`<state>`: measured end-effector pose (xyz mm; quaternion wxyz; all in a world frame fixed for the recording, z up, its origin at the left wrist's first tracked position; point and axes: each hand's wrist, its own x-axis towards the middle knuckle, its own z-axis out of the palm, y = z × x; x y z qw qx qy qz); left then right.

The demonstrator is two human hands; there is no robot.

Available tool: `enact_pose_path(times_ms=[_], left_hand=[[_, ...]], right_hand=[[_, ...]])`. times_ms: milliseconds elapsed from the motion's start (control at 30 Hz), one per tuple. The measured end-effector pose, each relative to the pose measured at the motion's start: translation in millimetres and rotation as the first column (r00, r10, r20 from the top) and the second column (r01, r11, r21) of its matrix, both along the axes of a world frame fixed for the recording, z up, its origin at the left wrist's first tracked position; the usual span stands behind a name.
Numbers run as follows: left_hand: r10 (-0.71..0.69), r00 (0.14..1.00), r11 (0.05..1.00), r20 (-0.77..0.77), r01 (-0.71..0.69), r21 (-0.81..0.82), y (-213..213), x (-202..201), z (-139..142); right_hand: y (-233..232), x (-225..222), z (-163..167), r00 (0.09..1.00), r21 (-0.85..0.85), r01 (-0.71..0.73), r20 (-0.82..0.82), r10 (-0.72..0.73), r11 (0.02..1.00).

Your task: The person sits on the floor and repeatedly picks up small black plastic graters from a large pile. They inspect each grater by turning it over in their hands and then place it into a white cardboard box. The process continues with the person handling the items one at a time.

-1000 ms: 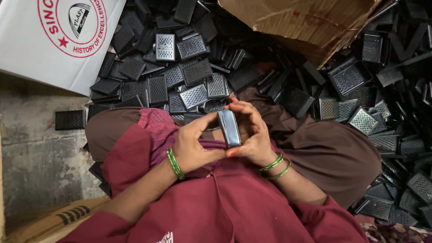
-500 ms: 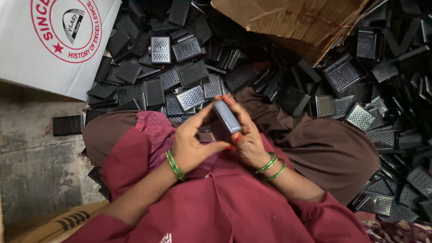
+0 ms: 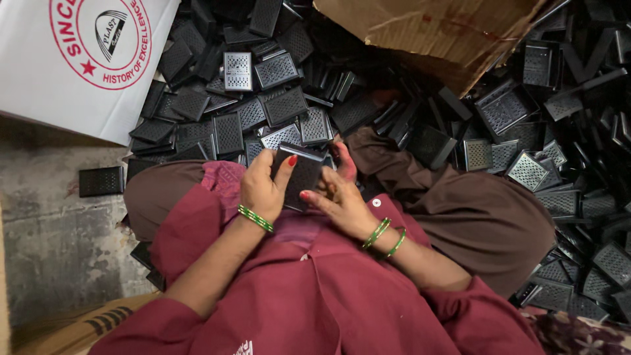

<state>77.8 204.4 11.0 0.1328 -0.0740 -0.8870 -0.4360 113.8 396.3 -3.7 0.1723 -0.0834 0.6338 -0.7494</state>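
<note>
Head view: the person sits cross-legged on the floor, and both hands meet over the lap at the centre of the frame. The left hand (image 3: 263, 187) curls around the left edge of a dark rectangular plastic piece (image 3: 301, 179), thumb on its face and fingers behind. The right hand (image 3: 338, 197) closes on the same piece from the right and below, fingertips pressing its lower edge. Held from both sides like this, the piece stays steady and tilted up toward the eyes, close to the body, where both thumbs can work on it.

From 9 o'clock round through 12 to 4 o'clock, a heap of similar perforated black pieces (image 3: 282, 105) lies on the floor around the knees, within arm's reach, so a hand can pick from it without shifting. A lone black piece (image 3: 100, 181) sits apart on the bare concrete floor (image 3: 52, 230) at 9 o'clock. A white printed box (image 3: 39, 72) lies at 10 o'clock and a torn brown cardboard carton (image 3: 434, 26) at 1 o'clock, both beside the heap. Green bangles (image 3: 255, 218) ring both wrists.
</note>
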Motion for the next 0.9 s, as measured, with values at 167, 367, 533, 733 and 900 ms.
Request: enact_pose_path(times_ms=[167, 367, 533, 733, 900], left_hand=[[-0.004, 0.999, 1.000, -0.051, 0.003, -0.019, 2.4, -1.9, -8.1], [0.093, 0.993, 0.995, 0.071, -0.091, -0.032, -1.2, -9.9, -30.7], [0.060, 0.998, 0.998, -0.007, -0.060, 0.018, 0.6, -17.7, -53.0], [-0.065, 0.978, 0.989, 0.199, 0.037, 0.143, -0.2, -53.0, -79.3], [-0.135, 0.991, 0.951, -0.011, 0.126, -0.284, -6.5, -112.3, -109.8]], right_hand=[[0.1, -5.9, -12.6, 0.999, 0.014, 0.011, -0.042, -0.011, 1.000], [-6.5, -12.0, -24.8, 0.994, -0.052, -0.098, -0.058, 0.095, 0.994], [-8.8, -17.0, -21.1, 0.998, 0.027, -0.059, 0.008, 0.059, 0.998], [66.8, -79.8, 52.4, 0.555, 0.455, 0.741, -0.829, -0.069, 0.493], [204.6, -194.7, 126.7, -0.065, -0.080, 0.995, -0.971, -0.232, 0.056]])
